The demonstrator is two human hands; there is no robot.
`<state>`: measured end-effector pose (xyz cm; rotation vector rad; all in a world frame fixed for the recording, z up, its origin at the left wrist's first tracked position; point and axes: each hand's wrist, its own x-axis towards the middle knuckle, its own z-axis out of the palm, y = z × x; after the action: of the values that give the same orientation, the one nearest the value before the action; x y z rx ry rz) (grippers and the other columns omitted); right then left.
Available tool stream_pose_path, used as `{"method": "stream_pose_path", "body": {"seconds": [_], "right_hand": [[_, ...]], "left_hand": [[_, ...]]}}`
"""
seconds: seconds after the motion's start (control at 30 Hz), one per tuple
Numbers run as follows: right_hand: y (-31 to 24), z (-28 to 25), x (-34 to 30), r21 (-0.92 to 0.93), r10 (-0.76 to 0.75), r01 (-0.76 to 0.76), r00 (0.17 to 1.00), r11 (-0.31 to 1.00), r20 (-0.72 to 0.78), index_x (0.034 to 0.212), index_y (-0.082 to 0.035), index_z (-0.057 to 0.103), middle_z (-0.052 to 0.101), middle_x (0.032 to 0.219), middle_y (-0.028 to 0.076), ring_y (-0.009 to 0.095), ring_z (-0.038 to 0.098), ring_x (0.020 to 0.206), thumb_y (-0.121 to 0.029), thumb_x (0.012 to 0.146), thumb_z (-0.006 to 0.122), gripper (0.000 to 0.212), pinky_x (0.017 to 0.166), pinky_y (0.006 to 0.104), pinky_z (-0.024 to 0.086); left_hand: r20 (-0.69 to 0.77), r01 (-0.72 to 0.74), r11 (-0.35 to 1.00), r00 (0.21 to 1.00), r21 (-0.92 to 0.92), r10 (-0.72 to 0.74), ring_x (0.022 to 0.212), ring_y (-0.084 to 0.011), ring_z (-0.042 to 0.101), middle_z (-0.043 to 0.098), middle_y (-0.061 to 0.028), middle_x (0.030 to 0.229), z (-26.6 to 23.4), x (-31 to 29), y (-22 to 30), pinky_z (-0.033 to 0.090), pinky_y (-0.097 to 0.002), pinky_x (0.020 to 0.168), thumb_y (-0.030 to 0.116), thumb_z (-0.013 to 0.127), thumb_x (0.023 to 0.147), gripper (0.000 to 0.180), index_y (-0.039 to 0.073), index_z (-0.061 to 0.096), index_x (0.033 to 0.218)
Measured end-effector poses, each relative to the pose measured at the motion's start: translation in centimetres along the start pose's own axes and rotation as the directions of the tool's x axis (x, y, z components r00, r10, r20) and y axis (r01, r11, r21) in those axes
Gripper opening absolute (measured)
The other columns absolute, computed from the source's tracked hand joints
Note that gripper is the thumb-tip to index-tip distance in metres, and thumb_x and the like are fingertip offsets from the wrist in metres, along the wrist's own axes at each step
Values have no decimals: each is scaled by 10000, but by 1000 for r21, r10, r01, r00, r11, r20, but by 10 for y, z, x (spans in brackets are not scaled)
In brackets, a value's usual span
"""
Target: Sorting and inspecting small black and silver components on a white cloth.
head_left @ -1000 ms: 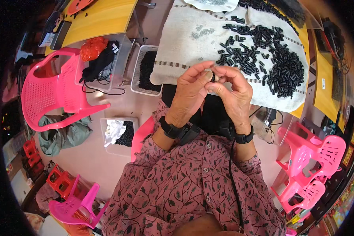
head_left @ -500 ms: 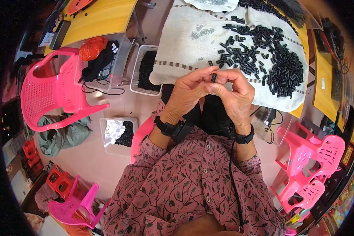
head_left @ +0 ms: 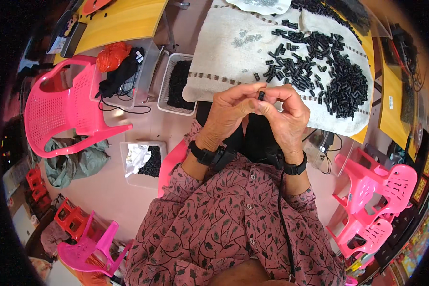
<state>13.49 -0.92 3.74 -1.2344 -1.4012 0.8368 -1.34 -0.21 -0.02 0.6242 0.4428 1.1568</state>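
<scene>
Close to my body, my left hand and my right hand meet at their fingertips. Between them they pinch a small black cylindrical piece; the fingers partly cover it. Just beyond lies a white cloth with dashed brown stripes, spread over a table. A heap of similar black pieces covers its right side, and looser ones scatter toward the middle. Farther off on the cloth is a little patch of tiny shiny pieces, too small to name. A white dish at the far edge holds more tiny bits.
Left of the cloth, a white basket holds black pieces. Lower down, a clear tub contains black pieces and crumpled white material. A pink armchair stands left; pink chairs stand right. A black cord hangs down my front.
The black piece has turned slightly between my fingertips and sits a little lower. Both hands stay in almost the same place; the whole view has shifted very slightly.
</scene>
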Motion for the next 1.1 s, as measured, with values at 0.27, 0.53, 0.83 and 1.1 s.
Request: {"method": "stream_pose_path", "body": {"seconds": [0.27,0.53,0.83,1.1], "right_hand": [[-2,2,0,-34,-2,5,997,999,72,961,-14,665,637,899,53,128,586,788,52,712,778,281,722,253,492],[-1,3,0,-100,32,-25,997,995,71,1036,-18,686,661,979,57,107,573,722,-2,782,765,266,666,238,485],[8,-11,-12,-101,174,-172,985,980,6,988,-11,700,685,913,28,76,592,781,-38,869,705,122,707,213,479],[20,-32,-21,-83,224,-229,973,970,-59,985,-8,702,686,880,9,59,577,752,-60,879,706,118,689,211,477]], "left_hand": [[-203,70,987,978,148,-39,893,-113,643,673,-80,1069,10,0,7,528,-220,710,35,605,938,313,-19,612,1247],[-434,-41,937,879,346,199,786,-89,649,707,-67,911,-16,-11,45,510,-212,672,85,651,924,217,-6,676,1119],[-761,-81,956,588,283,275,716,-112,627,698,-78,924,-79,-30,78,521,-237,656,154,676,914,247,-21,649,1087],[-637,-49,866,657,498,403,713,-99,600,686,-74,928,-47,-12,60,489,-208,634,115,645,924,230,-16,636,1113]]}}
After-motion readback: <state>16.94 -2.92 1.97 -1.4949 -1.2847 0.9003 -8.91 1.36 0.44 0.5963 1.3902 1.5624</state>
